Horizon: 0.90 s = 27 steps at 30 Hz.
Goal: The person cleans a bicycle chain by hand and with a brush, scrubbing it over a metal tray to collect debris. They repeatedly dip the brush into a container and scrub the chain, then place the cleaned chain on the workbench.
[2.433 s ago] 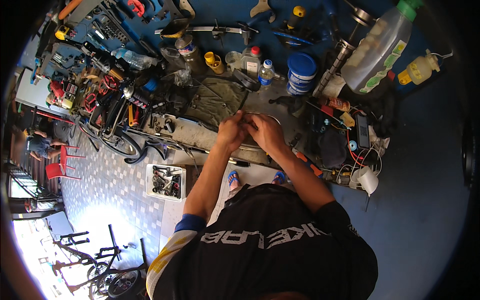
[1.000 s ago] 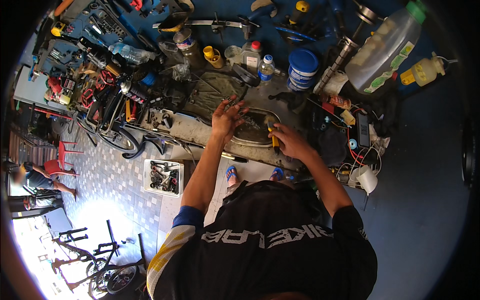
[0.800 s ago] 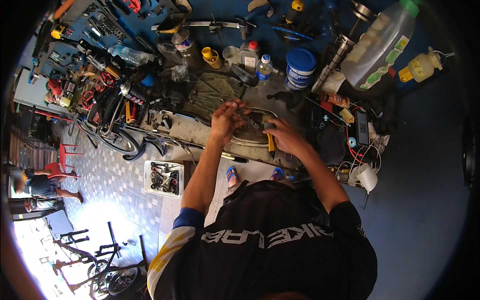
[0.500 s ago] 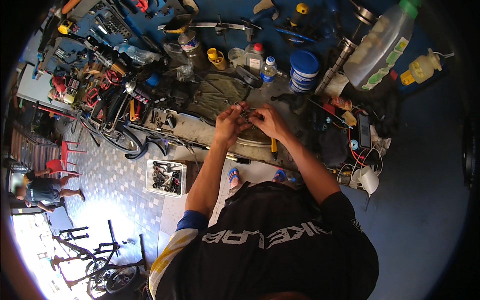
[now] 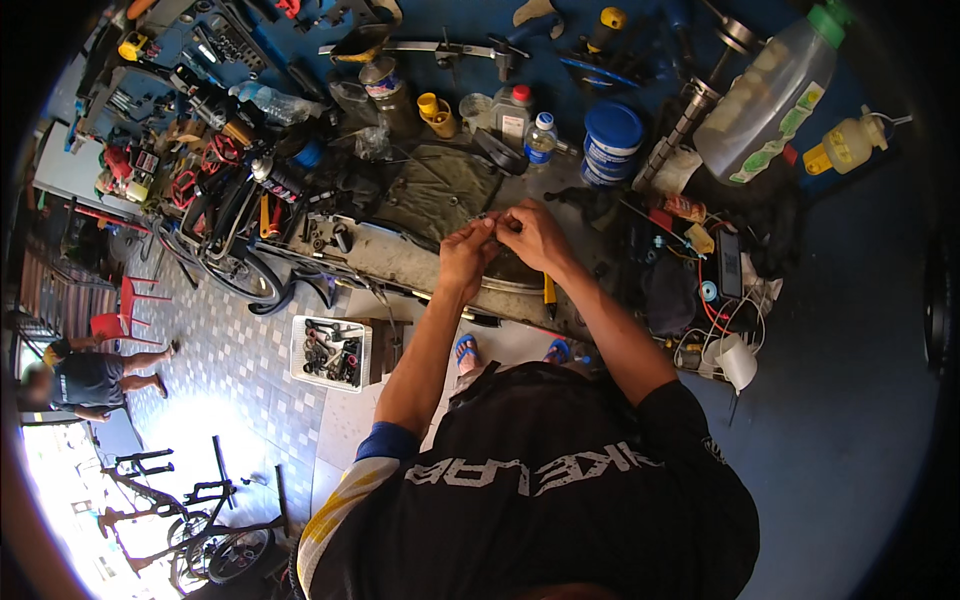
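Over the workbench's front edge, my left hand (image 5: 463, 258) and my right hand (image 5: 535, 242) meet with fingertips pinched together. Between them is a small piece, mostly hidden by the fingers, too little of it showing to name. Beneath the hands lies a round, shallow tray-like thing (image 5: 508, 287) with a pale rim. A yellow-handled tool (image 5: 549, 289) lies just below my right hand. Beyond my left hand a dark, stained cloth (image 5: 440, 190) is spread on the bench, with a small ring-like part (image 5: 453, 200) on it.
Bottles and tubs line the bench's back: a blue-lidded tub (image 5: 610, 140), a small blue-labelled bottle (image 5: 540, 138) and a yellow container (image 5: 436, 113). Cables and a phone-like device (image 5: 729, 264) lie at right. A white basket (image 5: 296, 352) of metal parts stands lower left. Another person (image 5: 85, 378) stands farther left.
My hands have drawn closer, fingertips now touching, and the dark small piece shows less between them. The other person at far left has shifted their legs.
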Motion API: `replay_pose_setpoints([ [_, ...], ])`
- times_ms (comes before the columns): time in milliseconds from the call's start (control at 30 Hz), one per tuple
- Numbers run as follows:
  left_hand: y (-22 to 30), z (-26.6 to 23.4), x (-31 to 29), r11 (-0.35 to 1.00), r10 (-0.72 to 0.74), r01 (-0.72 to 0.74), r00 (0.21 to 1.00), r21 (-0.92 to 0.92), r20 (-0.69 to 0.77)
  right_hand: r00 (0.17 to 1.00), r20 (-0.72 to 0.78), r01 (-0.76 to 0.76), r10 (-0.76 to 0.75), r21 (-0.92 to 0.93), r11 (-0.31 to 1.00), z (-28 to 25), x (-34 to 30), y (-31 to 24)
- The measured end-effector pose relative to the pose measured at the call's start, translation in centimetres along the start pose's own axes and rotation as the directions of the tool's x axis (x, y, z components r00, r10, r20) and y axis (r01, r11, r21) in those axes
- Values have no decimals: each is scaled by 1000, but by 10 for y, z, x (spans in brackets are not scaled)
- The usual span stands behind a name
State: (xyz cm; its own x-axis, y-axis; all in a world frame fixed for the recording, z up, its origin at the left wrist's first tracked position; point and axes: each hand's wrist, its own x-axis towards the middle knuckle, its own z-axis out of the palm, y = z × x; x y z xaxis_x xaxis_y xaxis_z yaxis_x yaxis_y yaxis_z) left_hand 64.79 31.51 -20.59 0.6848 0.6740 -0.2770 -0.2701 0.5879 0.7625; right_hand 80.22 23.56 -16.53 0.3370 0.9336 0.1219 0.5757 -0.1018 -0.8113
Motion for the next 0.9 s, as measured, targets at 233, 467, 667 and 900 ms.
replay_pose_setpoints([
  [233,18,17,-2,1000,-5,5,996,2,-93,978,151,177,-142,-261,949,-28,-42,45],
  [467,16,13,10,1000,17,-17,1000,-2,-23,895,442,332,-57,-574,749,-41,-85,64],
  [667,10,15,14,1000,15,-14,999,23,-38,917,399,154,-22,-304,940,-58,-82,63],
  [900,-1,10,15,997,-16,20,999,75,-50,916,361,343,-173,-485,805,-58,-80,65],
])
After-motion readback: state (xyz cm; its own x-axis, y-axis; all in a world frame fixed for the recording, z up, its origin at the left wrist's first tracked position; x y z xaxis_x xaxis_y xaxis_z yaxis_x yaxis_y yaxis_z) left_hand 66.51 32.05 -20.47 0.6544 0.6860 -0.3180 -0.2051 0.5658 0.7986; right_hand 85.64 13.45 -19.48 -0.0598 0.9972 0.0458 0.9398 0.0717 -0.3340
